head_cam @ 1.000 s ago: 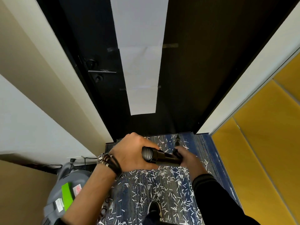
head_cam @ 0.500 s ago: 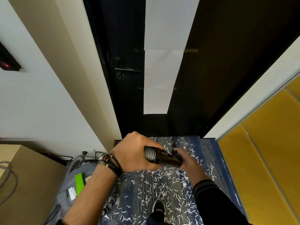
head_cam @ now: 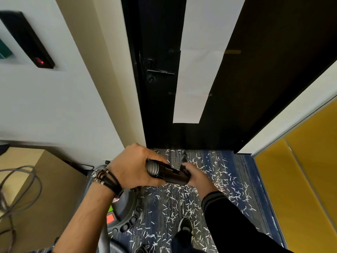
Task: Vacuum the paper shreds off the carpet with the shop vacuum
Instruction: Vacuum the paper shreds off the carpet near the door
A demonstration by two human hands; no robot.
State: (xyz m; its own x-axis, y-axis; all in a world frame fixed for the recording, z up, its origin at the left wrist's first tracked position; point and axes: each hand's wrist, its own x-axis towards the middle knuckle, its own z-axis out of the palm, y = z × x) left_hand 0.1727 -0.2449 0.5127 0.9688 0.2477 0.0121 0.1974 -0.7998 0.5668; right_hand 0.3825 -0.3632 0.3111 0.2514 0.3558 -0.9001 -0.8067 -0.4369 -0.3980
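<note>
White paper shreds lie scattered over the blue patterned carpet in front of a black door. My left hand grips the ribbed grey hose end where it meets the black wand. My right hand holds the wand's other end. The wand's lower part points down toward the carpet near the door and is mostly hidden by my hands. The grey shop vacuum, with green and red labels, sits on the floor below my left wrist.
The black door with a handle and white paper strip closes the way ahead. A yellow panel lines the right side. A tan box with a loose grey cable stands at left. My shoe is on the carpet.
The view has swung left and the vacuum now shows closer beneath my left wrist. Both hands keep the same hold on the hose and wand.
</note>
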